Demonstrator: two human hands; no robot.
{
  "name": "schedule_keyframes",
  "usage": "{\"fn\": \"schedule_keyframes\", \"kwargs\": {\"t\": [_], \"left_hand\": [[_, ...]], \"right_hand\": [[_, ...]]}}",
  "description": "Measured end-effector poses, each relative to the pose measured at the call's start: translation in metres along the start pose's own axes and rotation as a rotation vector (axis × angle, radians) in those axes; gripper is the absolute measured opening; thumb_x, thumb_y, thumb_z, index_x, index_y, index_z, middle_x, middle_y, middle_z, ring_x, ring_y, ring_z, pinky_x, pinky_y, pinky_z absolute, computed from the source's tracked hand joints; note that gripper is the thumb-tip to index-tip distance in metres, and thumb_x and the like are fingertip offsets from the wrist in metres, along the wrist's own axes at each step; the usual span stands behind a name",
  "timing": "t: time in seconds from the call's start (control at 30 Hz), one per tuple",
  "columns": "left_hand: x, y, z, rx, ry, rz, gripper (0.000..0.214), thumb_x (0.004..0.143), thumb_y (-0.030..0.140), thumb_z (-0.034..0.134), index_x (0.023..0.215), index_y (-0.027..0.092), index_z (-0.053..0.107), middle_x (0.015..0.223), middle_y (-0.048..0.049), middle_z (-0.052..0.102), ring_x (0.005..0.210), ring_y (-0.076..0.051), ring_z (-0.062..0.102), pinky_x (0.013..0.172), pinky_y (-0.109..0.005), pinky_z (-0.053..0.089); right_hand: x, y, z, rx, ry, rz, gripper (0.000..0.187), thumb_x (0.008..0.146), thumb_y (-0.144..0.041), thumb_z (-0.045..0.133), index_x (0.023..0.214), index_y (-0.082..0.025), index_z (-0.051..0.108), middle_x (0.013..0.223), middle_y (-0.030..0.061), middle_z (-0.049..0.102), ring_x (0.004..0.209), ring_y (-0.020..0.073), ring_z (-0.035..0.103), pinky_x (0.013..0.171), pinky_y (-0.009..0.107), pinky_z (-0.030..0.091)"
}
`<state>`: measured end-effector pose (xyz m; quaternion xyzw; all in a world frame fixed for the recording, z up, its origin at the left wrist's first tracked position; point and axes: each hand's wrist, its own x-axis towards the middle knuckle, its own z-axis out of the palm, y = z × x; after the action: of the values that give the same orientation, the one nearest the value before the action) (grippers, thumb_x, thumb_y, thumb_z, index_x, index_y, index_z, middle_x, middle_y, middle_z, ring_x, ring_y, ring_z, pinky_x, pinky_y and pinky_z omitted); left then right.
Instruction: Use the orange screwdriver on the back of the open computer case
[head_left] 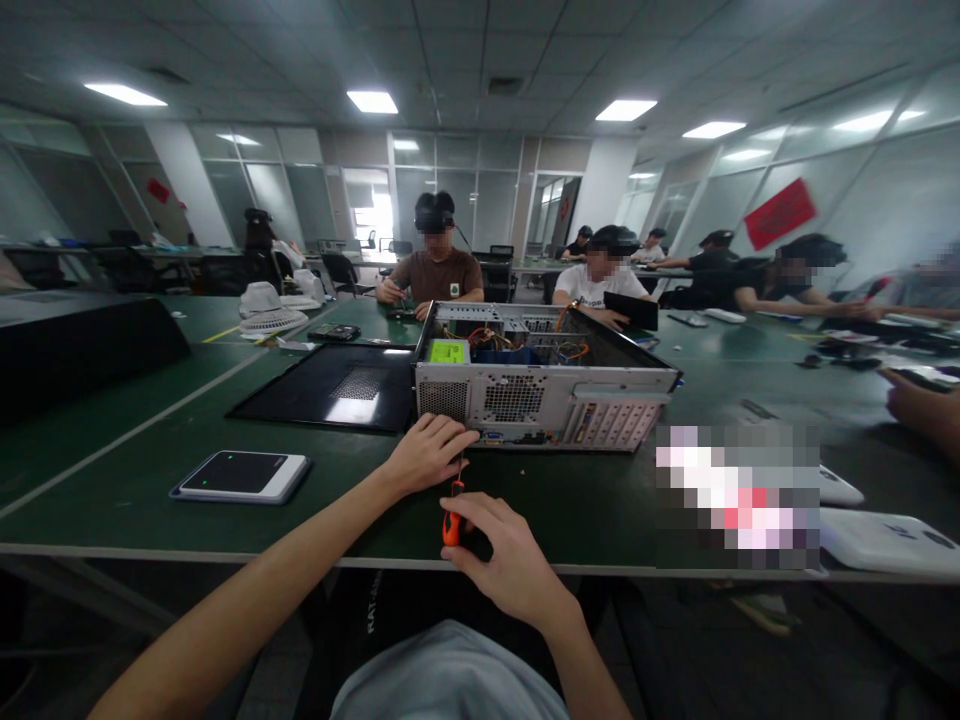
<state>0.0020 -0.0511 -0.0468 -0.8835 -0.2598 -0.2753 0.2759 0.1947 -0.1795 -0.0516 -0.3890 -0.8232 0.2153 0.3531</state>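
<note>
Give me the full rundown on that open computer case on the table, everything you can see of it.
The computer case lies on its side on the green table, top panel off, showing orange and blue cables and a green-labelled part. Its grey metal rear face, with fan grilles and slot covers, faces the camera. The left hand rests against its lower left corner; the right hand holds an orange-handled screwdriver pointed at it. A black panel lies beside it.

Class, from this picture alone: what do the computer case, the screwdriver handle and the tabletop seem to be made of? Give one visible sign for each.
Computer case: likely bare sheet metal, dull grey, with punched vent holes and slot covers.
Screwdriver handle, in the right hand: probably plastic or rubber, bright orange with black, smooth.
Tabletop: a dark green matte surface, perhaps a mat or laminate; the picture leaves it open.
</note>
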Motion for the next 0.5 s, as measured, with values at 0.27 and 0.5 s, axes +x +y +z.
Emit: {"fn": "schedule_keyframes", "kwargs": {"t": [0.27, 0.5], "left_hand": [[-0.001, 0.002, 0.008, 0.073, 0.094, -0.010, 0.051, 0.095, 0.032, 0.063, 0.145, 0.021, 0.054, 0.138, -0.0128, 0.064, 0.136, -0.030, 0.053, 0.114, -0.049, 0.040], [0.025, 0.004, 0.013, 0.148, -0.095, 0.205, 0.078, 0.083, 0.022, 0.072, 0.155, 0.018, 0.042, 0.168, -0.0120, 0.033, 0.159, -0.030, 0.021, 0.130, -0.050, 0.018]], "right_hand": [[-0.001, -0.002, -0.004, 0.090, -0.025, -0.011, 0.034, 0.093, -0.015, 0.066, 0.124, -0.028, 0.069, 0.141, 0.0081, 0.056, 0.113, 0.0194, 0.064, 0.104, 0.038, 0.050], [-0.003, -0.003, -0.006, 0.174, -0.011, 0.003, 0.027, 0.099, -0.021, 0.055, 0.126, -0.024, 0.056, 0.128, 0.0072, 0.065, 0.114, 0.0189, 0.063, 0.104, 0.037, 0.050]]}}
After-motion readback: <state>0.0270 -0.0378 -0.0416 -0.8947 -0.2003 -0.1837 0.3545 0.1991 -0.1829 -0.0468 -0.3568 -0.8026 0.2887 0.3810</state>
